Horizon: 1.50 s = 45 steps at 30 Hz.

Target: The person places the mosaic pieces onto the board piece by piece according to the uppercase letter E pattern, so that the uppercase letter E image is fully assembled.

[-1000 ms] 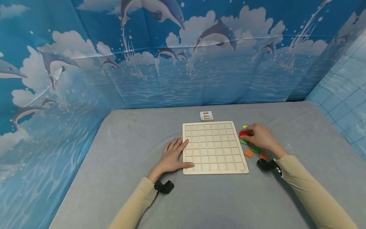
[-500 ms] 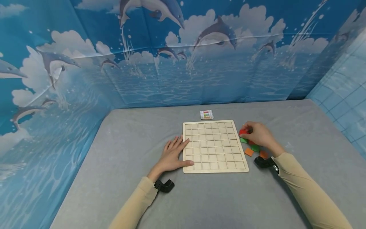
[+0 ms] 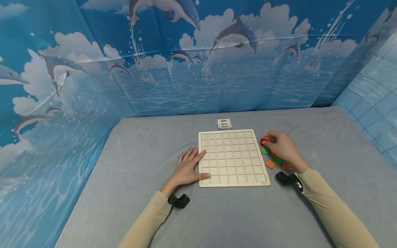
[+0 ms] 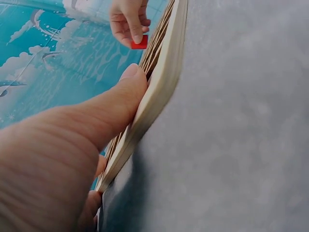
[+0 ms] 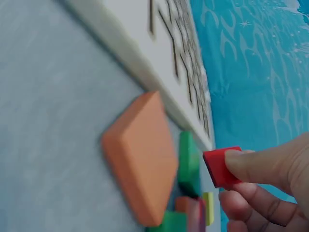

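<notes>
A wooden grid board [image 3: 234,158] lies flat on the table. My left hand [image 3: 185,169] rests at its left edge, fingers spread and thumb on the near corner; in the left wrist view the thumb lies over the rim [image 4: 159,92]. Beyond the board's right edge, my right hand [image 3: 283,146] pinches a square red tile [image 5: 222,166] between thumb and fingers, above a small group of tiles. In the right wrist view an orange tile [image 5: 140,154], a green tile [image 5: 188,162] and a yellow tile [image 5: 208,208] show beside the board. The hand partly hides the group from the head view.
A small card [image 3: 224,123] printed with a coloured grid lies behind the board. Grey cloth covers the table [image 3: 149,144]. A blue dolphin-print curtain [image 3: 192,89] hangs along the back and left. Both wrists wear black cameras.
The right hand has shifted slightly while pinching the red tile, and more of the green tile below it shows. The left hand has stayed on the board.
</notes>
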Available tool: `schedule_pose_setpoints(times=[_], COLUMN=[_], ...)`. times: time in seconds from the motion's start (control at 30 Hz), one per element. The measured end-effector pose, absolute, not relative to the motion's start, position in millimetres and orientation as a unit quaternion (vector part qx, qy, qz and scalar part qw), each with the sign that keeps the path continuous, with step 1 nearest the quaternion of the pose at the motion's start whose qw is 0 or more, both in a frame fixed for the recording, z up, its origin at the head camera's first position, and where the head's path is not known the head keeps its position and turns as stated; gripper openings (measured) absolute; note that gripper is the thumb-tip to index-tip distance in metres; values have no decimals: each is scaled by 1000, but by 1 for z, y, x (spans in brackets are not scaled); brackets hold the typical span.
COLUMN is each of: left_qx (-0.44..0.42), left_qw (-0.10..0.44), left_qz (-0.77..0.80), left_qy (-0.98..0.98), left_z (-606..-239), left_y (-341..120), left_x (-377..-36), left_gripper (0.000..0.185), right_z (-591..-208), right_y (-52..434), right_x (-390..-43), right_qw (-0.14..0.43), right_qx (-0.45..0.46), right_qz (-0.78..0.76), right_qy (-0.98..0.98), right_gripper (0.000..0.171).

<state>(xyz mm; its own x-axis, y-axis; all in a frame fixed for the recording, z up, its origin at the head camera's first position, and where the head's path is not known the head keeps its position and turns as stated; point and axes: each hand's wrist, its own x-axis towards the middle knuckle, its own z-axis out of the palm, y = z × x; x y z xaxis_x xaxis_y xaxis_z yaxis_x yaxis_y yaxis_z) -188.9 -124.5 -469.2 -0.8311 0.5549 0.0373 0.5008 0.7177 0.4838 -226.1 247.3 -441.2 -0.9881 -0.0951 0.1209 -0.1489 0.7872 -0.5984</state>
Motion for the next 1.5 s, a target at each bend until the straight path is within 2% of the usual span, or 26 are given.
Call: schedule_pose_setpoints(times=[0.17,0.43,0.97,1.5], left_qx=[281,280,270,271], left_qw=[56,54,58,55], left_qz=[244,239,230,227], left_qy=[927,928,933,934], left_z=[-470,-471,-472,-475], left_y=[-126,-127,-125,-124], left_x=[-190,-192,-194,-191], left_gripper=[87,87,88,87], right_z=[-437,-440,-436,-447], right_y=[239,208,149,124], right_x=[-229,-239,-255,-265], right_qw=[65,82,-13,17], right_qx=[67,130,155,184], right_qz=[346,372,439,428], right_qy=[-933,-916,-885,-884], right_gripper=[12,10,16,6])
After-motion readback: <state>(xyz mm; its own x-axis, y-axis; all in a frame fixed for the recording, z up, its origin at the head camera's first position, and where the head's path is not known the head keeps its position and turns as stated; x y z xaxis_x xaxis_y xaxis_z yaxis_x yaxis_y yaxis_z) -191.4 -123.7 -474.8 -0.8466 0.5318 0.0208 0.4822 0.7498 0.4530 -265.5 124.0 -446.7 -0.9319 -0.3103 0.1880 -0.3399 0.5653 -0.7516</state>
